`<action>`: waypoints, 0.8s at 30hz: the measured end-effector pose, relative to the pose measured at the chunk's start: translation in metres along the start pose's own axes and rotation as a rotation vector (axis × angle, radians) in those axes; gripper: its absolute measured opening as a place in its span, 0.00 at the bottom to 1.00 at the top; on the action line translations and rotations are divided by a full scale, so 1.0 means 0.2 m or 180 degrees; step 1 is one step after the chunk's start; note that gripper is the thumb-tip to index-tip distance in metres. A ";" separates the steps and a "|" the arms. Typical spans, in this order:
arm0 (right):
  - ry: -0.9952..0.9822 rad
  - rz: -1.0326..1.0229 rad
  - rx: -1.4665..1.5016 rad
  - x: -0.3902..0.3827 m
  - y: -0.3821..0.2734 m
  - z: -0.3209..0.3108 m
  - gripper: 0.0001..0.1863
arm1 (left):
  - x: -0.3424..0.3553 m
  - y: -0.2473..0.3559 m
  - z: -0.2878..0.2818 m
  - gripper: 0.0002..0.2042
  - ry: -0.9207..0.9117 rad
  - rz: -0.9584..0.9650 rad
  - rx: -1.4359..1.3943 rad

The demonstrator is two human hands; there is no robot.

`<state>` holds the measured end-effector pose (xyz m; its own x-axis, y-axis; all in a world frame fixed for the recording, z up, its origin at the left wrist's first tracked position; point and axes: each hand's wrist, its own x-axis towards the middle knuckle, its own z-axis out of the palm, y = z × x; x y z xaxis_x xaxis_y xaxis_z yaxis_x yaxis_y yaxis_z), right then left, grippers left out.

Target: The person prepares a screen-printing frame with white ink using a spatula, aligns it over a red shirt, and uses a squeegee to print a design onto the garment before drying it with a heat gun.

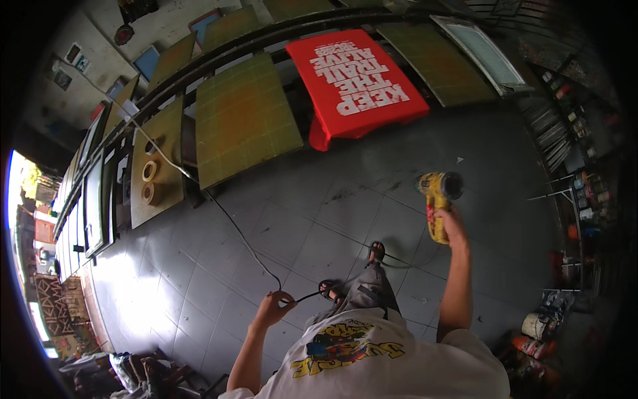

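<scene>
My right hand (452,225) is wrapped round the handle of a worn yellow heat gun (436,199), held out over the floor with its wide dark round end facing right. Low on the left, my left hand (274,308) is closed on a cable (247,241). From that hand the pale cable climbs toward the boards at upper left, and a black cord (308,296) leads off past my feet. Beyond both hands, a red T-shirt (355,83) with white block lettering lies stretched over a board, its near edge hanging down.
A long rack holds several greenish-brown printing boards (246,120); one carries rolls of tape (150,171). A framed screen (480,52) stands at the far right end. Shelves of jars (588,199) line the right side. Grey floor tiles (332,219) lie between me and the rack.
</scene>
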<state>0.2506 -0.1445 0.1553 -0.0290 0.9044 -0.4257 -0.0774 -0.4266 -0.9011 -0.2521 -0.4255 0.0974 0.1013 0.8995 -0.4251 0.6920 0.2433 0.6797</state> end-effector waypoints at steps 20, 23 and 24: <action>-0.1199 -0.0179 -0.0159 0.97 -1.39 -0.03 0.12 | 1.74 1.19 -0.23 0.12 0.2477 0.0276 -0.1231; -0.1129 0.0041 -0.0353 1.14 -1.42 0.04 0.11 | 1.94 1.27 -0.34 0.11 0.2960 0.0184 -0.0937; -0.1276 0.0035 -0.0427 1.18 -1.42 0.05 0.11 | 2.00 1.31 -0.38 0.10 0.3101 0.0139 -0.0754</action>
<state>0.2565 0.1909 0.3108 -0.4165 0.8196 -0.3934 0.0548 -0.4093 -0.9107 -0.0842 0.0252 0.1519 -0.5795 0.7885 0.2059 0.5308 0.1735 0.8295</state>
